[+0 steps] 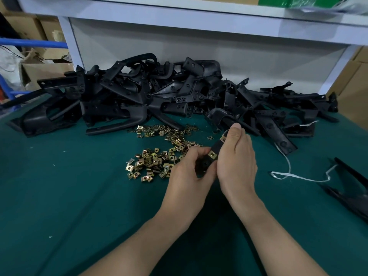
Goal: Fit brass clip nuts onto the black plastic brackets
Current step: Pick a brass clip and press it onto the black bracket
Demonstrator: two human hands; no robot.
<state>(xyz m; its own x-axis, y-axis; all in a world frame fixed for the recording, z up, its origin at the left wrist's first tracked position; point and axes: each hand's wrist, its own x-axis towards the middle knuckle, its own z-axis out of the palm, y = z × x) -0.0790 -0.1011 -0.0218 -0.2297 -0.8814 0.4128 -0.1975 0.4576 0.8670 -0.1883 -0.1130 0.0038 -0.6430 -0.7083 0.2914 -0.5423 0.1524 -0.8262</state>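
Your two hands grasp one bracket [216, 147] just above the green surface [79, 196], right of centre. The left hand [189, 170] curls round the bracket's near end. The right hand [237, 162] wraps its far part, thumb raised over the tip.

Two nuts show on the black strip: the near nut [212, 155] beside your left thumb and the far nut [223, 138] tucked under the right hand. How deep the far nut sits cannot be told. If it is only part way on, an off-square push could skew it, leave its hole off the bracket's hole, or spring it loose.

Your hands hide most of the bracket, so an unfilled seat could pass unnoticed.

The loose nuts [151, 162] lie just left of your left hand, and a careless sweep of that wrist would likely scatter them.

The white string [288, 174] trails on the right, one end running under the bracket pile [139, 92] at the far edge. It could snag a part as you reach in and drag others down.
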